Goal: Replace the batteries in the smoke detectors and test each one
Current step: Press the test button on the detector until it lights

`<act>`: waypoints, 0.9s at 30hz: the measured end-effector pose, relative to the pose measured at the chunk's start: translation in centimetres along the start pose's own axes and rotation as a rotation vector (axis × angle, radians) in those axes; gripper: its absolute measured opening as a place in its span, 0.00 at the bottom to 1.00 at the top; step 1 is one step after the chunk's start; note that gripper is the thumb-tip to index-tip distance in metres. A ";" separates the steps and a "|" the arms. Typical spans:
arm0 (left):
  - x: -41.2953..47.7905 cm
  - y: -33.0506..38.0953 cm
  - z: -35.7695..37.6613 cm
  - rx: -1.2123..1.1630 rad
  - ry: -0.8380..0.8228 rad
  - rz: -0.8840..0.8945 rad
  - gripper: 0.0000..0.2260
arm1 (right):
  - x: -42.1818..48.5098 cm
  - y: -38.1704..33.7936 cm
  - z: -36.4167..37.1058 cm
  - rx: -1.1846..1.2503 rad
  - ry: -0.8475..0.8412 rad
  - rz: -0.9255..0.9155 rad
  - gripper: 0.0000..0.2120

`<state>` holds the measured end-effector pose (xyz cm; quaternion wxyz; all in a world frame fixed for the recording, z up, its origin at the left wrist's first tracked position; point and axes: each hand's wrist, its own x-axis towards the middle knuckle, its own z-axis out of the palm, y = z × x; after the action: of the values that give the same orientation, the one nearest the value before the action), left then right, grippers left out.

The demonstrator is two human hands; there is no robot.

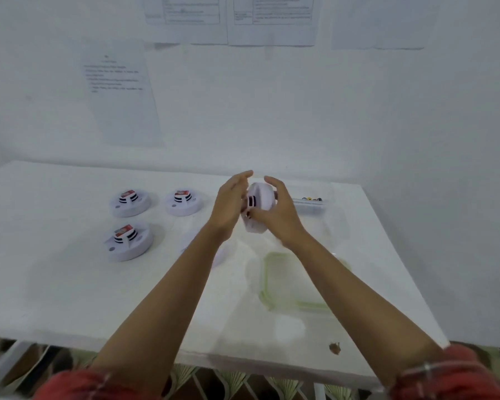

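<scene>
I hold a white smoke detector (261,197) tilted on its edge above the table, between both hands. My left hand (230,207) presses its left side with fingers stretched out. My right hand (277,212) wraps around its right side and lower edge. Three more white detectors rest on the table to the left, each with a red-labelled battery on top: one at the back left (130,202), one beside it (183,202), one nearer to me (128,241). A white round cover (218,256) lies partly hidden under my left forearm.
A clear plastic box (311,204) holding small batteries stands behind my right hand. A clear lid with a green rim (295,284) lies on the white table (70,284) under my right forearm. Papers hang on the wall behind. A small brown scrap (334,347) lies near the front edge.
</scene>
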<state>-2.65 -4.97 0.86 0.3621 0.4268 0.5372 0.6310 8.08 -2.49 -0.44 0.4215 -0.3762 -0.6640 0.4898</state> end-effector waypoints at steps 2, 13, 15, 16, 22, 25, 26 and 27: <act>1.5 -0.7 -1.7 -0.010 0.085 -0.088 0.14 | 1.2 0.6 1.1 0.283 0.068 0.157 0.25; 7.9 -4.3 -7.9 -0.478 -0.146 -0.539 0.11 | 7.3 4.0 6.5 0.422 0.141 0.272 0.33; 8.9 -5.2 -8.4 -0.429 -0.196 -0.524 0.13 | 7.7 4.8 7.3 0.401 0.163 0.295 0.36; 9.2 -5.5 -8.5 -0.426 -0.216 -0.534 0.15 | 7.9 5.3 7.6 0.403 0.182 0.296 0.37; 11.5 -7.8 -8.4 -0.328 -0.339 -0.503 0.11 | 8.7 7.4 8.5 0.359 0.283 0.285 0.39; 12.3 -8.9 -7.9 -0.318 -0.347 -0.470 0.11 | 9.1 8.2 8.3 0.351 0.327 0.254 0.34; 12.5 -9.2 -7.7 -0.333 -0.349 -0.461 0.11 | 9.2 8.4 8.3 0.334 0.332 0.251 0.35; 12.7 -9.6 -7.6 -0.352 -0.353 -0.457 0.11 | 9.4 8.7 8.2 0.314 0.328 0.250 0.35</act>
<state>-14.46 5.36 -7.13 0.6496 0.3288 0.4307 0.5332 -2.15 5.37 -8.38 0.5132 -0.4598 -0.4510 0.5673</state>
